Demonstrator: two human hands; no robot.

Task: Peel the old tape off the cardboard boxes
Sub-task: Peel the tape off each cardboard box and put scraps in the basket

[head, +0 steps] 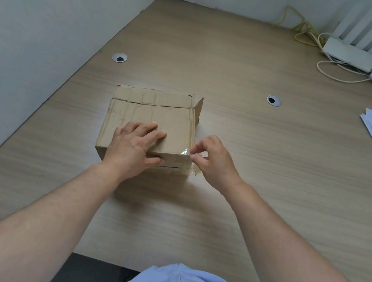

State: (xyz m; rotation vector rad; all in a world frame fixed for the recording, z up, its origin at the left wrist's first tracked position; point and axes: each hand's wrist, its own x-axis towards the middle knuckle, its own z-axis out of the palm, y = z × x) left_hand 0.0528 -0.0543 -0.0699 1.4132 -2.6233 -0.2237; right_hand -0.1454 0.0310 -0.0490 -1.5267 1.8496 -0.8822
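Peeling barely begun at the box's near right corner

My left hand lies flat, fingers straight, on top of the cardboard box, with the thumb against its near face, pressing it onto the wood-grain desk. My right hand pinches a lifted, crinkled end of the clear glossy tape at that corner. Only this bit looks free, so I judge most of the peeling is left. The box is squat, squarish, creased brown cardboard, and one flap stands up at its far right corner.
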